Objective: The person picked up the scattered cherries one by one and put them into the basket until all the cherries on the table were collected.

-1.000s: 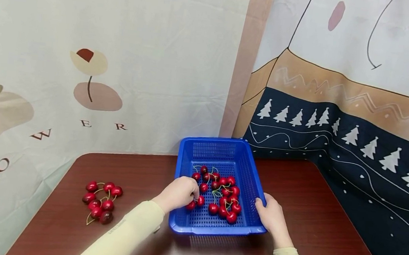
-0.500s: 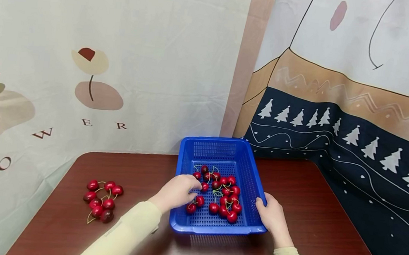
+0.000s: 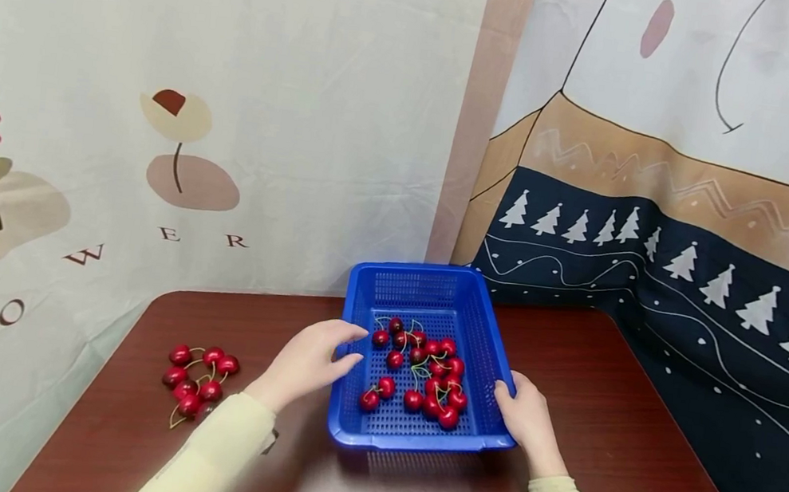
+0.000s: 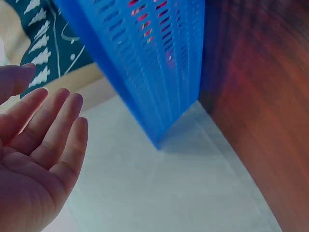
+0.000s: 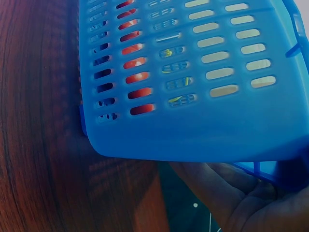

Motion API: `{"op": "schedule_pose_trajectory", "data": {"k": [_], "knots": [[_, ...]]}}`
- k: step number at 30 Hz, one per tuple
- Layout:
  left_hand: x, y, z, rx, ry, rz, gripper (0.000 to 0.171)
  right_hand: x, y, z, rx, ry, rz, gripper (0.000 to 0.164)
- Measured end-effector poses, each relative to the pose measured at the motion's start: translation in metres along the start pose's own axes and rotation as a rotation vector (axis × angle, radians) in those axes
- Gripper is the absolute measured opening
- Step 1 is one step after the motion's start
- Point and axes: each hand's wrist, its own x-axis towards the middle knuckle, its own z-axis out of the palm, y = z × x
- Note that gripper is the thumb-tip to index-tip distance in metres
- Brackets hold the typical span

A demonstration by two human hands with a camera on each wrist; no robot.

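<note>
A blue plastic basket (image 3: 417, 446) with slotted walls stands on the table, several red cherries (image 3: 448, 418) with green stems lying inside it. My left hand (image 3: 306, 361) is at the basket's left rim, its thumb and fingers spread apart and nothing between them. In the left wrist view the fingers (image 4: 53, 130) are loosely extended, apart from the basket wall (image 4: 145, 63). My right hand (image 3: 526, 420) grips the basket's right rim, thumb on top. From the right wrist, that hand (image 5: 231, 193) shows under the rim, with red cherries visible through the slots.
A second group of cherries (image 3: 184, 391) lies on the left of the brown table (image 3: 284, 475), partly overlapped by my left sleeve (image 3: 222, 440). Printed cloth (image 3: 308, 109) hangs behind the table, and a dark tree-patterned cloth (image 3: 650, 289) along the right.
My left hand has let go of a cherry among those in the basket, opened, and drawn back left to the rim. The right hand keeps its grip.
</note>
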Motion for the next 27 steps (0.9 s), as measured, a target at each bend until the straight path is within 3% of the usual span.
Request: {"op": "schedule_pose_trajectory", "data": {"k": [8,18,27], "knots": [[-0.016,-0.017,-0.018,-0.078,0.089,-0.075,0.046,0.001,0.001,0.000,0.003,-0.007,0.006,0.037],[-0.052,-0.051,-0.036,-0.008,0.134,-0.170,0.043,0.000,-0.001,-0.001,-0.004,-0.002,-0.004,0.036],[-0.092,-0.081,-0.054,0.024,0.142,-0.325,0.042,0.000,0.000,0.000,0.004,-0.008,0.005,0.037]]}}
